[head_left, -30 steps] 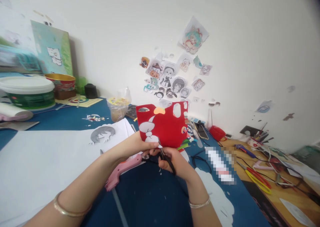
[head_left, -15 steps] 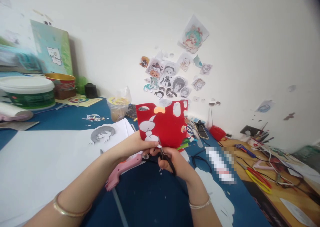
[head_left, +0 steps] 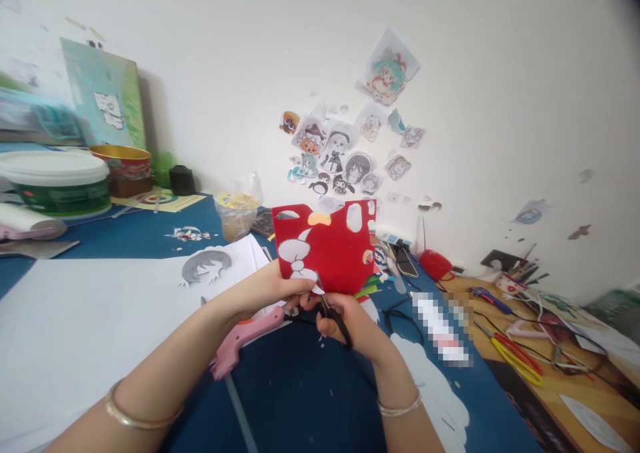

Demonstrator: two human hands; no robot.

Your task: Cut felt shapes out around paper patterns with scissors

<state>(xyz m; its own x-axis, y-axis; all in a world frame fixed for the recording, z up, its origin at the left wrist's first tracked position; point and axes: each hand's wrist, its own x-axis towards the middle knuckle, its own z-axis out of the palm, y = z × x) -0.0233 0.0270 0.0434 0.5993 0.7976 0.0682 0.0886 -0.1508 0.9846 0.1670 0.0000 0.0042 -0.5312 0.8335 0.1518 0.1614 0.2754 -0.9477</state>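
Note:
My left hand (head_left: 273,290) pinches the lower edge of a red sheet (head_left: 333,250) that stands upright over the blue table (head_left: 300,393). The sheet has cut-out holes and a white bow shape on it. My right hand (head_left: 350,323) grips small black-handled scissors (head_left: 334,316), whose blades meet the sheet's bottom edge right beside my left fingers. Both wrists wear thin bangles.
A pink glue gun (head_left: 240,340) lies under my left forearm. White paper (head_left: 75,320) covers the left of the table, with a grey hair-shaped cut-out (head_left: 205,266). A plastic cup (head_left: 236,216), a tub (head_left: 55,183) and tins stand behind. Tools and cables (head_left: 515,353) crowd the right.
The red sheet has shifted slightly in my left hand as the scissors work at its lower edge. Both hands stay in about the same place.

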